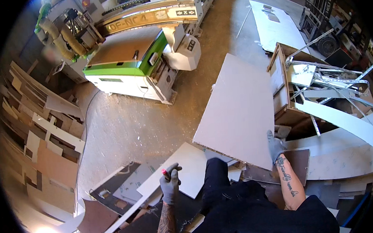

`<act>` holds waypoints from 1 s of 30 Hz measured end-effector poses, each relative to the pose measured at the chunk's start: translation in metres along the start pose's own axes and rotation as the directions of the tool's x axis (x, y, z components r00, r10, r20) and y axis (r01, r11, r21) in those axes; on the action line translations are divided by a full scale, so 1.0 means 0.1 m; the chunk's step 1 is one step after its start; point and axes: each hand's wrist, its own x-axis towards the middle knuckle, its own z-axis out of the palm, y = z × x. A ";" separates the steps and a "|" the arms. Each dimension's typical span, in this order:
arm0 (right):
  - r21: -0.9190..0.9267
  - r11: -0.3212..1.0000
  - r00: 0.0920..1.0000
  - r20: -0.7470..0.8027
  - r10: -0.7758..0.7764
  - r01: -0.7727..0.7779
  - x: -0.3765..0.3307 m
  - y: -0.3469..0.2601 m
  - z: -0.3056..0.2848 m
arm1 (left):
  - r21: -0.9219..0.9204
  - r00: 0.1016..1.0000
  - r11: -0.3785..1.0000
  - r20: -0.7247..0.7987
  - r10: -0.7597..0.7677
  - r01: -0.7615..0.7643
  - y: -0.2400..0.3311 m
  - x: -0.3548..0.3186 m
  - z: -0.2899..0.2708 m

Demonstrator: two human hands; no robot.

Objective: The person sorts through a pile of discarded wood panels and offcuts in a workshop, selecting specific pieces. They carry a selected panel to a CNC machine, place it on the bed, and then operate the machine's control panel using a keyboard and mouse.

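A large pale board (241,109) stands tilted before me, its lower edge near my legs. At its right edge my right hand (275,148), in a grey glove, grips it, one digit lying along the board's face and the other fingers mostly hidden. To the left, my gloved left hand (170,188) is closed round a small stick-like tool with a red end (165,173); most of it is hidden in the fist, so its kind is unclear. Below that hand a white offcut panel (185,163) lies over other loose sheets.
A green and white gantry machine (124,69) stands ahead at left. Offcuts (54,154) are heaped along the left. At right are a wooden crate (286,106) with metal strips and curved white pieces (342,122). Beyond lie a white panel (277,25) and a forklift (324,35).
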 end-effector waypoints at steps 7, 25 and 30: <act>0.176 0.984 0.991 -0.132 -0.016 0.039 1.03 -0.86 0.43 | 0.134 0.986 0.989 0.162 0.035 -0.057 0.15 1.97 0.35; 0.241 0.970 0.873 -0.480 0.088 0.035 5.13 -3.63 1.73 | 0.204 0.913 0.967 0.346 -0.216 0.152 -0.13 7.57 1.78; 0.325 0.942 0.774 -0.616 0.147 0.080 6.33 -4.07 1.51 | 0.027 0.723 0.991 0.687 0.078 -0.132 0.75 8.95 4.11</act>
